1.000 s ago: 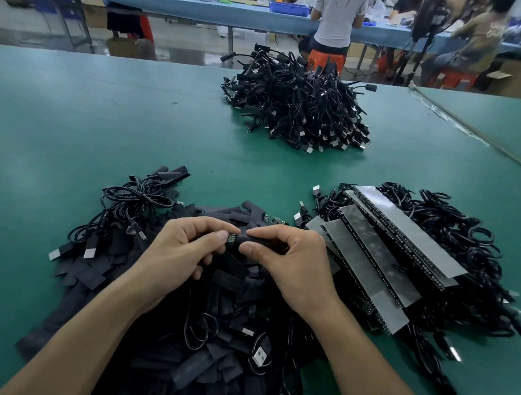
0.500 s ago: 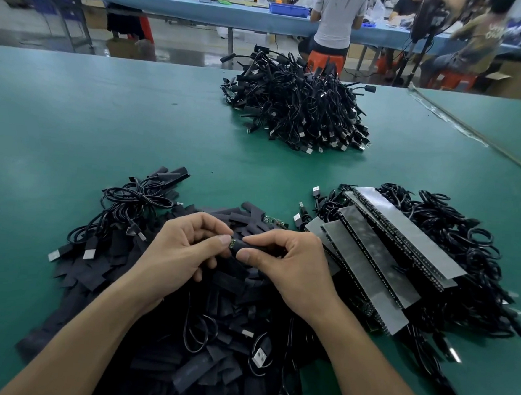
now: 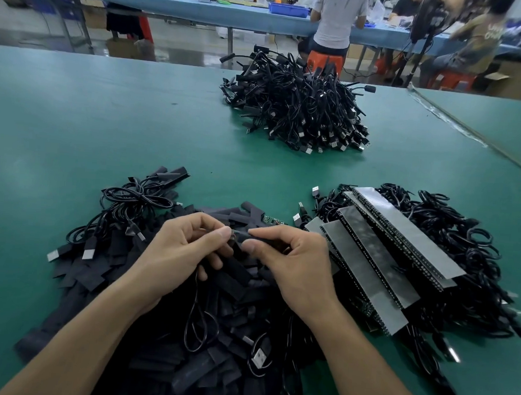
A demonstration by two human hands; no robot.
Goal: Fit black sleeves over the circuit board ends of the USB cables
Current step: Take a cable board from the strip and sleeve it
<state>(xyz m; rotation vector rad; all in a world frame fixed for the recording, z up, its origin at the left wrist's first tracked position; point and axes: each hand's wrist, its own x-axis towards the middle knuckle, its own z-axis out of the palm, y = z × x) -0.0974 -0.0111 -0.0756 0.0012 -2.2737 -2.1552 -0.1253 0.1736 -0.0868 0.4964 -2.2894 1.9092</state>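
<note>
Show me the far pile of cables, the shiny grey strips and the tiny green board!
far pile of cables (image 3: 296,107): head view, middle of the heap.
shiny grey strips (image 3: 408,229): head view, top strip's face.
tiny green board (image 3: 271,219): head view, its green face.

Bare left hand (image 3: 184,253), right hand (image 3: 300,266)

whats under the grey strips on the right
Coiled black cables spread beneath the grey strips, on the green table. What lies directly under each strip's middle is covered.
</note>
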